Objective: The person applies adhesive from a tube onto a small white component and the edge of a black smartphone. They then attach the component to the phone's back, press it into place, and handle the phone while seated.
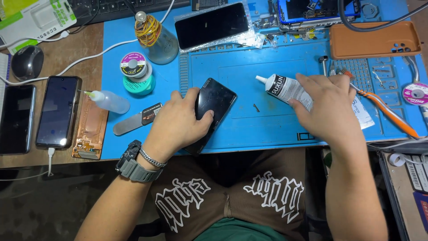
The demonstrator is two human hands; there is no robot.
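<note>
Far out past the left hand (178, 122), two phones (57, 111) lie flat on the brown desk. Closer to that hand sit a small squeeze bottle (109, 101) and a flat metal tool (136, 120). The left hand is wrapped around a black phone (214, 105) and presses it down on the blue mat (249, 129). Across from it, the right hand (327, 107) is closed on a glue tube (285, 88), nozzle sticking out past the fingers toward the phone. Just beyond the right hand lies an orange screwdriver (388, 111).
</note>
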